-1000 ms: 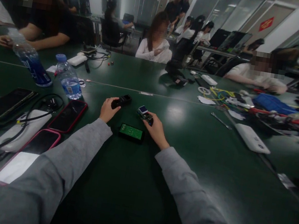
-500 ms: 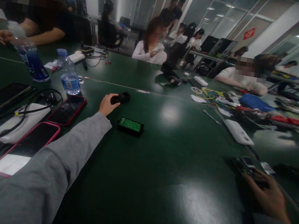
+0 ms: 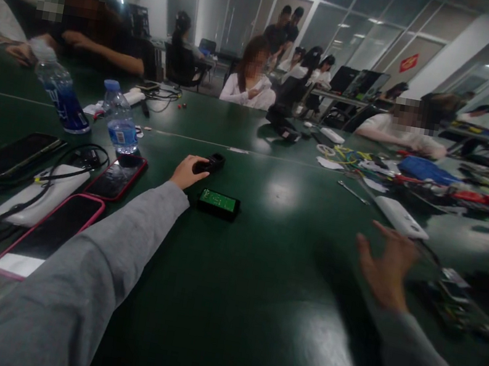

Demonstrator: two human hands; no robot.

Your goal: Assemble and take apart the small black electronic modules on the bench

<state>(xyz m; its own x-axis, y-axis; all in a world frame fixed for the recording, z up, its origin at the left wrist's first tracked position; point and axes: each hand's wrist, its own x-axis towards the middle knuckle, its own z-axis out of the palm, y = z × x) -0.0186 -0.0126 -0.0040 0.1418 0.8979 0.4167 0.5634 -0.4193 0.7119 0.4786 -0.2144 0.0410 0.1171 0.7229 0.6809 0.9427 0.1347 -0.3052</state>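
Note:
My left hand (image 3: 186, 171) is closed on a small black device (image 3: 210, 163) lying on the dark green table (image 3: 224, 304). Just right of that hand sits a black open case with a green circuit board (image 3: 218, 202) in it. My right hand (image 3: 385, 263) hovers over the table at the right, fingers spread and holding nothing, somewhat blurred. Right of it lies a small electronic part with a circuit board (image 3: 458, 294), apart from the hand.
At the left lie several phones (image 3: 51, 232), a white power bank (image 3: 42, 199) with black cables, and two water bottles (image 3: 118, 121). A white box (image 3: 401, 216), a tool and coloured wires lie at the right. Other people sit around the far side.
My right hand carried the small part from the table's middle out to the right, set it down and let go; it is now open. The left hand kept its grip.

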